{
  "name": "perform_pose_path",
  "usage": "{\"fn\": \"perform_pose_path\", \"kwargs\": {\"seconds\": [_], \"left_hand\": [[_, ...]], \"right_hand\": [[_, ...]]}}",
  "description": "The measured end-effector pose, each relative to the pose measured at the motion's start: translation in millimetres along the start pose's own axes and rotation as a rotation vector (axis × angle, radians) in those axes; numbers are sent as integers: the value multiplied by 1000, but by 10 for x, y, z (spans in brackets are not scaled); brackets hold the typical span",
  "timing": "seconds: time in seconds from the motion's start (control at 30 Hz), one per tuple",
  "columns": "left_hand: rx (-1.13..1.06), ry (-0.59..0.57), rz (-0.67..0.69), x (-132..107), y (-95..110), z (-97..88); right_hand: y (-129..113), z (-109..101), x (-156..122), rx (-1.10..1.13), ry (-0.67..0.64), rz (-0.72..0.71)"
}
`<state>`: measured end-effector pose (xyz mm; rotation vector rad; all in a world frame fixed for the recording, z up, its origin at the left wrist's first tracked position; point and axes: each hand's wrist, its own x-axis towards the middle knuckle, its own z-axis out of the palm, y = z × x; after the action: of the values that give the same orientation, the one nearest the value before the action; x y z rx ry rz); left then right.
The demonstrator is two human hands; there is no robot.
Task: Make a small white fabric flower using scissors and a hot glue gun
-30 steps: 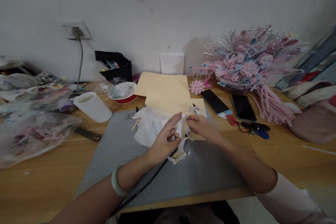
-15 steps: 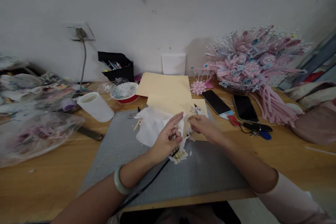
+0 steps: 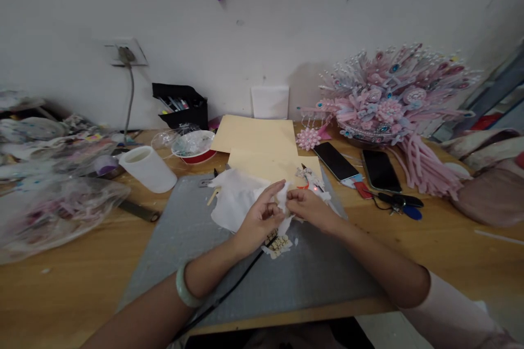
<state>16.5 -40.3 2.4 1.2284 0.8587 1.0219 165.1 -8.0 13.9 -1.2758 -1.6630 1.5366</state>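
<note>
Hands meet at frame centre over the grey mat [image 3: 196, 251] on the table [image 3: 73, 294]. Left hand [image 3: 258, 222] and right hand [image 3: 308, 208] both pinch a small white piece [image 3: 282, 196] between fingertips, grip of each closed on it. White tissue [image 3: 233, 199] lies just left of the hands, touching the left one. Gold trim bit [image 3: 279, 244] sits on the mat just below them; black cable [image 3: 229, 289] runs under the left wrist. Tan paper [image 3: 256, 136] above centre. Two phones [image 3: 356, 166] and pink headdress [image 3: 388, 98] right. White cup [image 3: 148, 169] on its side at left.
</note>
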Motion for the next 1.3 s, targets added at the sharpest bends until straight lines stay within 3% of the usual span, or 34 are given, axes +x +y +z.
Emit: {"fn": "perform_pose_path", "kwargs": {"seconds": [0.17,0.3,0.53,0.87,1.1,1.2,1.3], "left_hand": [[97,143,11,18,-17,2],[201,176,71,34,-53,-14],[369,50,167,90,-43,-56],[189,-85,99,66,12,-47],[154,50,80,71,-5,-36],[126,148,28,80,-36,-41],[110,161,-2,87,-51,-37]], "right_hand": [[-28,-1,-22,-47,-38,-16],[-6,11,-23,-92,-64,-43],[52,15,10,-199,-30,-89],[45,20,-1,-263,-80,-181],[46,27,5,-231,-75,-98],[58,38,11,-201,-31,-66],[73,43,15,-202,23,-71]]}}
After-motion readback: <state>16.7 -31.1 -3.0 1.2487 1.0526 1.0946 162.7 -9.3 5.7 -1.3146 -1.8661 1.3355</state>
